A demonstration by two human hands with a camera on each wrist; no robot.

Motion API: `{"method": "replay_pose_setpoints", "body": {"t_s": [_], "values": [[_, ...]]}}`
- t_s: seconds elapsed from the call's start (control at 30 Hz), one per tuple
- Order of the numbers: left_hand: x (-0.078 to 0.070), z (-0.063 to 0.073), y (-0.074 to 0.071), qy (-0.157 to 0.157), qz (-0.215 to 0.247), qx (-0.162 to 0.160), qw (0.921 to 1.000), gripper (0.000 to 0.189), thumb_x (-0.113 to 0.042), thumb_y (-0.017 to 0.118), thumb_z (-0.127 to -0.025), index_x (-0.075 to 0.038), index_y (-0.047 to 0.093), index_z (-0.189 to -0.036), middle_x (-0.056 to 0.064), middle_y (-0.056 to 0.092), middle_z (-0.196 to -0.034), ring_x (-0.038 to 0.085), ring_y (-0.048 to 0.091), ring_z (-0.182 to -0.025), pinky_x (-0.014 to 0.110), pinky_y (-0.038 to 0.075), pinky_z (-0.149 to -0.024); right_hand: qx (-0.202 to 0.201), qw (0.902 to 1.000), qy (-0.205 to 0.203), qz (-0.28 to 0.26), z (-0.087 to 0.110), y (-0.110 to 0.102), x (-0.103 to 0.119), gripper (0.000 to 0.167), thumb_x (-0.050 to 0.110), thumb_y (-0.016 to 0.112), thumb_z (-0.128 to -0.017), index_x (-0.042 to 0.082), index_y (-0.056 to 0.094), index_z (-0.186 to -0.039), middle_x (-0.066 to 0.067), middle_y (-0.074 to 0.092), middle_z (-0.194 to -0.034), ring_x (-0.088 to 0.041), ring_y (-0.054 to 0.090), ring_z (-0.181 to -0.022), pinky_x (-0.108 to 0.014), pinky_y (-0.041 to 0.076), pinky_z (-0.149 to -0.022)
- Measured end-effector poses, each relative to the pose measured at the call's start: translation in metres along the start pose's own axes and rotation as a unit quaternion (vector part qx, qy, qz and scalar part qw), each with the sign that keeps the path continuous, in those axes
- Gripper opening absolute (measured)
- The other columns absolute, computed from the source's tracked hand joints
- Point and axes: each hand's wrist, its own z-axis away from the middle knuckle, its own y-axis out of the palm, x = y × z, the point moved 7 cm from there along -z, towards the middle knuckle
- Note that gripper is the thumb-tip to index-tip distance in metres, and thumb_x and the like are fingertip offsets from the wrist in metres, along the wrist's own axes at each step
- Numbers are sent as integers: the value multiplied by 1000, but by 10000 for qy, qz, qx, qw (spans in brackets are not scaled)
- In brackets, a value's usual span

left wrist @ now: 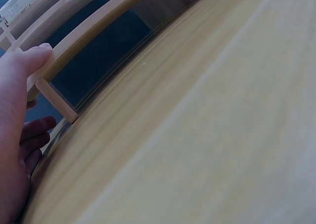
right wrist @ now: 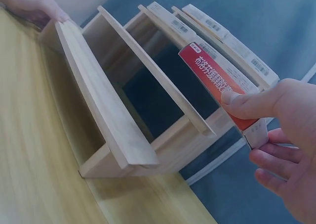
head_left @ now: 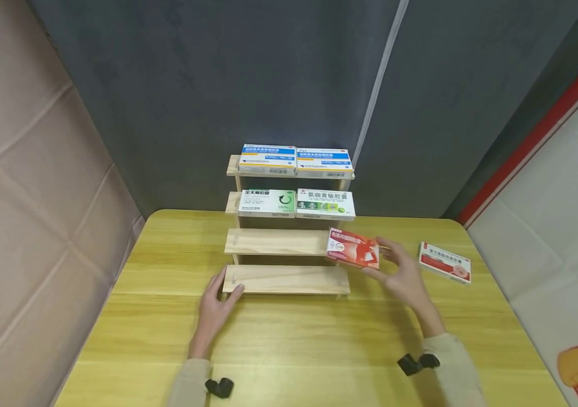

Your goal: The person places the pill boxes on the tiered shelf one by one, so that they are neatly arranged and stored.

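Note:
A stepped wooden display rack [head_left: 289, 280] stands on the table. At the left end of its lowest tier is my left hand [head_left: 215, 310], thumb over the board's edge and the other fingers around the side, holding the rack. My right hand [head_left: 405, 276] pinches the right end of a red medicine box [head_left: 353, 249]. In the right wrist view that red box [right wrist: 212, 75] is tilted and held off the boards, near the right end of the second tier from the bottom. The two lower tiers carry no boxes.
Two blue-and-white boxes [head_left: 296, 164] lie on the top tier. Below them are a green-and-white box [head_left: 267, 203] and a white box with green pictures [head_left: 325, 204]. A white-and-red box [head_left: 444, 262] lies on the table [head_left: 289, 350] at right. A dark grey panel [head_left: 207, 85] rises behind.

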Motion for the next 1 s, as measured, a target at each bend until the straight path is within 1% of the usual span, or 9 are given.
{"method": "replay_pose_setpoints", "body": {"t_s": [0.13, 0.27, 0.43, 0.57, 0.7, 1.0], "values": [[1, 0, 0, -3, -8, 5, 10000, 77, -41, 72, -93, -19, 37, -158, 15, 46, -155, 43, 39, -145, 72, 29, -116, 100, 9999, 7, -57, -3, 6, 4, 79, 14, 87, -80, 1, 47, -148, -23, 52, -146, -44, 59, -126, -60, 48, -107], [1, 0, 0, -13, -30, 8, 10000, 76, -43, 72, -93, -20, 38, -158, 14, 46, -155, 44, 39, -145, 72, 29, -115, 164, 9998, -17, -67, -7, 11, 8, 79, 16, 87, -81, 2, 47, -148, -22, 52, -147, -44, 59, -126, -61, 47, -108], [0, -1, 0, 2, -17, 0, 10000, 75, -42, 72, -94, -19, 38, -157, 15, 47, -154, 43, 40, -144, 71, 30, -116, 222, 9996, -125, -101, -11, 18, 15, 80, 15, 88, -79, 1, 48, -147, -23, 53, -145, -45, 59, -125, -61, 48, -108], [1, -1, -1, -4, -21, -46, 10000, 76, -42, 73, -93, -19, 39, -157, 15, 48, -154, 42, 42, -143, 69, 31, -117, 299, 9994, -155, -104, -15, 23, 21, 80, 16, 89, -78, 2, 49, -146, -22, 53, -145, -44, 60, -124, -60, 49, -107], [1, -1, -1, 2, -75, -33, 10000, 77, -42, 73, -93, -17, 39, -157, 15, 48, -153, 43, 42, -143, 70, 31, -116, 348, 9990, -247, -113, -19, 28, 27, 80, 16, 89, -77, 3, 50, -146, -20, 54, -144, -42, 61, -124, -59, 49, -106], [1, -2, 0, 21, -67, -3, 10000, 77, -42, 72, -93, -19, 38, -158, 15, 48, -153, 43, 41, -143, 71, 31, -115, 429, 9983, -357, -174, -27, 42, 37, 81, 14, 91, -75, 5, 52, -145, -19, 57, -141, -41, 62, -123, -58, 50, -106]]}}
